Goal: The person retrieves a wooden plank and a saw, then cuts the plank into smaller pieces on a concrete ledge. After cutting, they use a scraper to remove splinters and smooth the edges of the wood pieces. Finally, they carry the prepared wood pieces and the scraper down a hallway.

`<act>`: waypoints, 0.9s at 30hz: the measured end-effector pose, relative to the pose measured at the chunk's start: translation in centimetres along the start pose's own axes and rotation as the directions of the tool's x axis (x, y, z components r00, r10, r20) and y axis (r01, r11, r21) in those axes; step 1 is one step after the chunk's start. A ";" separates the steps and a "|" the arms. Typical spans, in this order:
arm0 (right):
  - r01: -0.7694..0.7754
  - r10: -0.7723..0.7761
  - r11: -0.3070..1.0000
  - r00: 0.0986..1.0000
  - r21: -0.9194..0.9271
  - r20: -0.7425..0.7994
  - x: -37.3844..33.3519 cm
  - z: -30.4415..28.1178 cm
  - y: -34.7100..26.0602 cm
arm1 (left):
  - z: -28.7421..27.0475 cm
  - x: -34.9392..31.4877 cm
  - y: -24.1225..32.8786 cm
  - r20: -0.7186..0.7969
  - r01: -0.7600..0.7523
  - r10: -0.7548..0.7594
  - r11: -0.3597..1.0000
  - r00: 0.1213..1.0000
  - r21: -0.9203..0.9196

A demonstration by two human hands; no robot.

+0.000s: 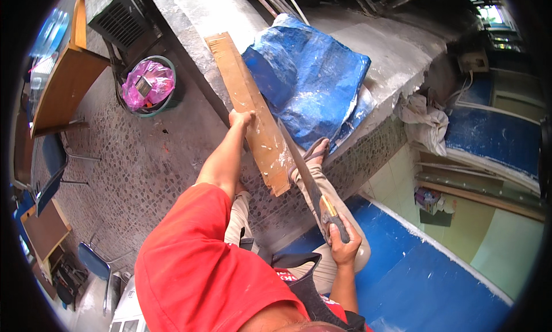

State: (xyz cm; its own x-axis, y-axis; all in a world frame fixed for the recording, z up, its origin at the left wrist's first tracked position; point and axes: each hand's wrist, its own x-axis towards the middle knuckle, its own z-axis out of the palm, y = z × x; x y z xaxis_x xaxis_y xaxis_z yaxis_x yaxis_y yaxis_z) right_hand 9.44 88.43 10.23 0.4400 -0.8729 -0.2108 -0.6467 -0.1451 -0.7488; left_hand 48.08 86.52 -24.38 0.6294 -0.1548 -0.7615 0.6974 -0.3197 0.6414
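Observation:
My left hand (240, 120) grips the near-left edge of a long brown wooden board (265, 133), splattered with whitish spots. The board slants from the raised concrete ledge down toward my legs, and its near end looks rough and splintered. In my right hand (346, 245) is the dark handle of a handsaw (312, 188). Its long blade points up and away, running along the board's right side beside my raised leg; whether it touches the board I cannot tell. A crumpled blue tarp (313, 73) lies just right of the board, with my sandalled foot (316, 152) at its lower edge.
A bucket (167, 106) holding a pink plastic bag stands on the pebbled floor at left. Blue chairs (95, 262) and a wooden desk (69, 90) line the left side. The concrete ledge (397, 61) spans the back; blue panels (414, 263) lie at lower right.

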 end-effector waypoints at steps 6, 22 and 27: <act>-0.023 0.041 0.989 0.991 0.145 -0.126 -0.1 -0.3 -3.5 | -2.9 0.6 -1.5 0.121 -0.029 0.094 0.888 0.988 -0.458; 0.375 0.144 0.517 0.848 0.770 -0.510 -4.9 -10.3 -5.8 | -11.7 -8.2 10.0 -0.033 -0.264 0.335 0.674 0.942 -0.690; 0.455 0.127 0.487 0.807 0.745 -0.576 -5.9 -14.0 -4.1 | -10.4 -10.8 12.4 -0.196 -0.576 0.589 0.574 0.784 -0.582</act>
State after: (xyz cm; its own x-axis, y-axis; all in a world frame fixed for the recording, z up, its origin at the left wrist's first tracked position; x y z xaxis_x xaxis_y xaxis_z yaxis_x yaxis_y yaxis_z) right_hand 0.79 87.67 23.34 -0.0856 -0.9916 0.0969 0.3495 -0.1210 -0.9291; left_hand 53.46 93.94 -7.22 0.9713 -0.1265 -0.2015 0.2372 0.4500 0.8610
